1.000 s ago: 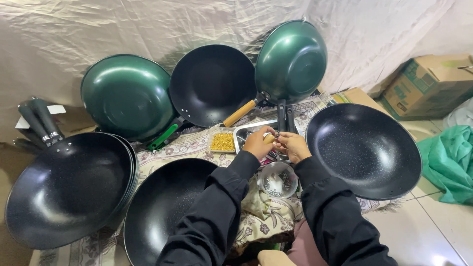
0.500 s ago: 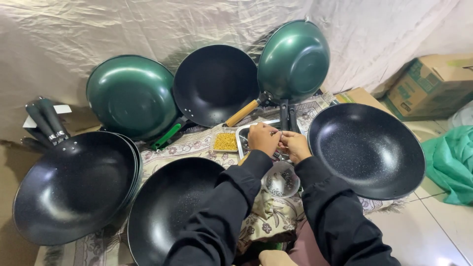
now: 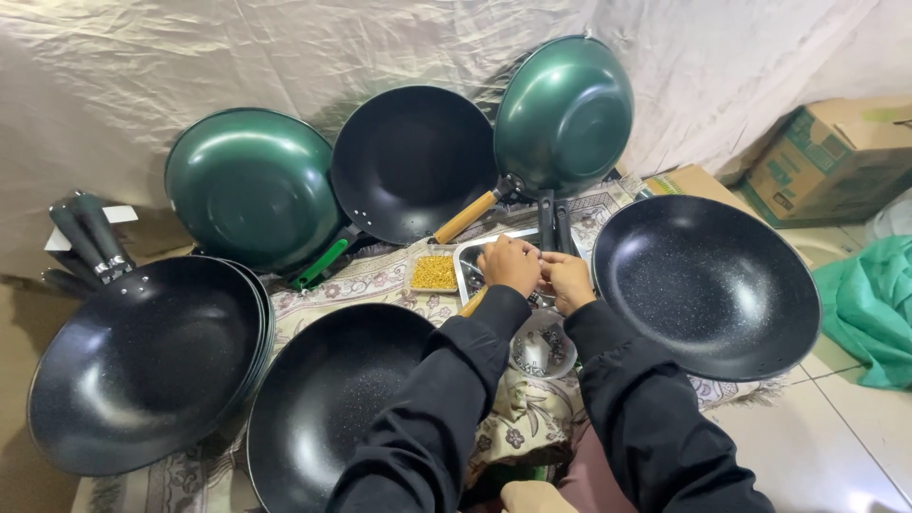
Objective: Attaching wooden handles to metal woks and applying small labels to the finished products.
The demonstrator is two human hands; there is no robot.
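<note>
Where the two black sleeves meet at mid-frame, left hand (image 3: 510,265) and right hand (image 3: 568,280) are pressed knuckle to knuckle over a shallow metal tray (image 3: 472,261). Fingers of both are curled inward around something small; the backs of the hands cover it, so what is pinched, and how tightly, cannot be told. Possibly a small fitting, but nothing of it shows.

Just left of the grip: small clear tub of yellow pieces (image 3: 434,273). Just below it, between the forearms: a small glass bowl (image 3: 543,348), contents too blurred to make out. Beneath the left wrist a wooden handle end (image 3: 472,303) pokes out, its pan hidden.

Right of the grip: black speckled wok (image 3: 708,283), whole. Below left: another black wok (image 3: 332,399), its near rim covered by the left sleeve. Far left: stacked black woks (image 3: 142,366) with dark handles. Behind the grip, leaning on the draped sheet (image 3: 285,57): green wok (image 3: 252,185), black wok with a wooden handle (image 3: 413,161), green wok bottom-out (image 3: 565,114).

Far right: cardboard box (image 3: 836,152), cut off by the frame edge, and green cloth (image 3: 869,309), likewise cut off.
</note>
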